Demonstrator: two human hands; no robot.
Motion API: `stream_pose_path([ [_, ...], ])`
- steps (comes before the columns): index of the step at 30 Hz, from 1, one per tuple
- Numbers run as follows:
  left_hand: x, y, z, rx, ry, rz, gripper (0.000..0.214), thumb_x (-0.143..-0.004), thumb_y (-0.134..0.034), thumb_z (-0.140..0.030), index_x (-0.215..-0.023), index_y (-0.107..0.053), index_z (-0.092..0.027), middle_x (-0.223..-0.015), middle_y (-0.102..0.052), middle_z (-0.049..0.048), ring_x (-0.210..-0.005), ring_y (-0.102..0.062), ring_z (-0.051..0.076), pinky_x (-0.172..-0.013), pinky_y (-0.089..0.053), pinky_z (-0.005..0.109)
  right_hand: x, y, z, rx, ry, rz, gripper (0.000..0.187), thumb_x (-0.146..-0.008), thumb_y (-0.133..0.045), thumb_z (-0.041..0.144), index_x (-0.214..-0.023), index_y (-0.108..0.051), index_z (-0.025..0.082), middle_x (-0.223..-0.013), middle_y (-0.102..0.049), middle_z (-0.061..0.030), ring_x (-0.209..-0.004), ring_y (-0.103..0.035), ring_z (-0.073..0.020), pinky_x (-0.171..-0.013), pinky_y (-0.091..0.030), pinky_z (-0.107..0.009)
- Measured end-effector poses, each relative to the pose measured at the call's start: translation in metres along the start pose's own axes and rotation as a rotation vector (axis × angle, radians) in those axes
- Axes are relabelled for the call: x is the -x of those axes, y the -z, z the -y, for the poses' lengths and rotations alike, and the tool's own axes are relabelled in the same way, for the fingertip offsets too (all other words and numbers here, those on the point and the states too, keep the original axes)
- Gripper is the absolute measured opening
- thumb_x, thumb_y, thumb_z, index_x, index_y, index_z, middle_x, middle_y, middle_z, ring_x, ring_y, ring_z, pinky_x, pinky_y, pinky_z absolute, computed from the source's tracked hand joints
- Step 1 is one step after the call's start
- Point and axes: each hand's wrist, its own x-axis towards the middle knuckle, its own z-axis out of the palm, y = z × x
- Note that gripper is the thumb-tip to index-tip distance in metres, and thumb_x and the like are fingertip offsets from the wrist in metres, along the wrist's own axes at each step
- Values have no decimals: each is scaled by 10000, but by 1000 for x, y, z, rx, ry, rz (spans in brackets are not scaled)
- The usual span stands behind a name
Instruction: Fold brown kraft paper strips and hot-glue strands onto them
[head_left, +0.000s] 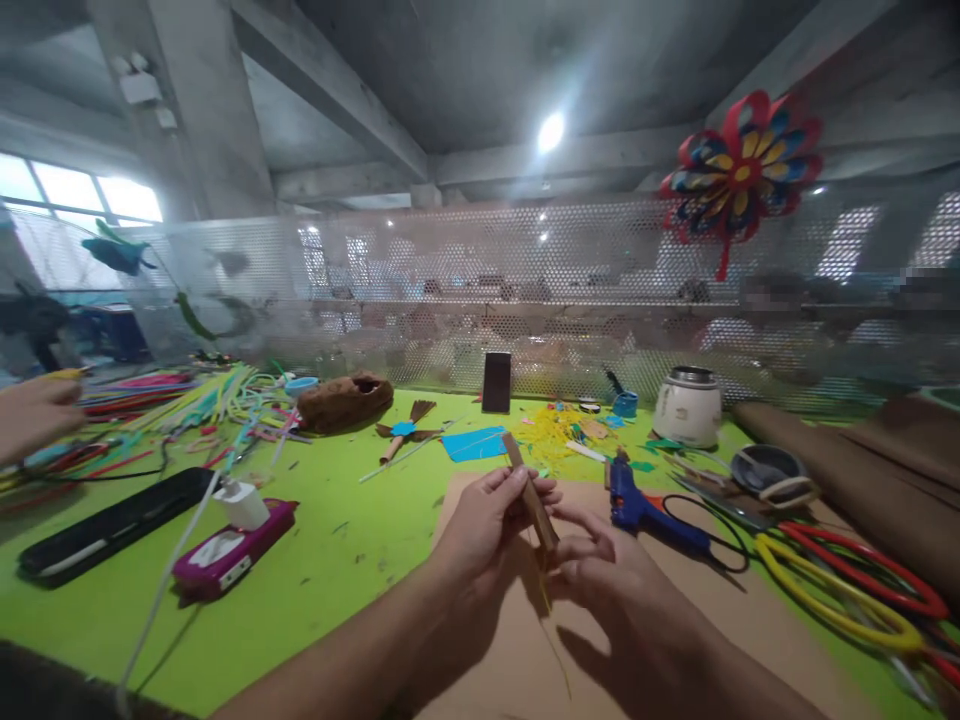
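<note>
Head view shows the brown strip [538,515] slanting between the two hands, its top end rising clear beyond the left hand [480,520], whose thumb and fingers are closed on its middle; the right hand [619,580] is half curled, fingertips at the strip's lower end, though whether they pinch it I cannot tell. Below hangs a yellow strand [546,592]; the blue glue gun [626,495] lies just beyond the right hand, on the tabletop [337,610].

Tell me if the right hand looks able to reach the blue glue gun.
Probably yes: the blue glue gun lies just beyond the right hand, with nothing apparent between them, though that hand is at the lower end of the brown strip.
</note>
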Motion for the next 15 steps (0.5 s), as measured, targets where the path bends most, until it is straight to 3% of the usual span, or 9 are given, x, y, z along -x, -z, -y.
stream_pose_path([
  [3,1,-1,-3,5,-29,-22,205,-806,-584,-307,-848,-582,-106,-908,-655,146,-827,-627,201,-798,-483,332,-1,-5,-12,24,-107,133,231,-725,-643,309,-919,-594,193,-656,-617,-15,-608,-579,-147,-634,-433,-289],
  [7,3,-3,-6,42,-74,-22,189,-821,-567,-289,-843,-581,-102,-915,-659,146,-854,-631,205,-839,-469,338,-7,-7,-35,104,8,214,362,-777,-580,495,-744,-572,135,-393,-476,43,-399,-432,-84,-652,-416,-301],
  [12,7,-8,-11,31,-30,-21,230,-851,-514,-276,-802,-609,-73,-864,-671,156,-787,-640,193,-787,-487,330,-4,-8,-44,206,130,168,412,-811,-504,538,-628,-401,183,-481,-350,71,-439,-319,-63,-492,-291,-225],
  [15,11,-12,-15,25,34,0,297,-874,-459,-277,-811,-628,-41,-817,-672,167,-728,-640,179,-725,-494,303,-2,-7,-39,494,172,221,396,-865,-415,501,-622,-355,194,-505,-326,62,-442,-289,-65,-450,-237,-221],
])
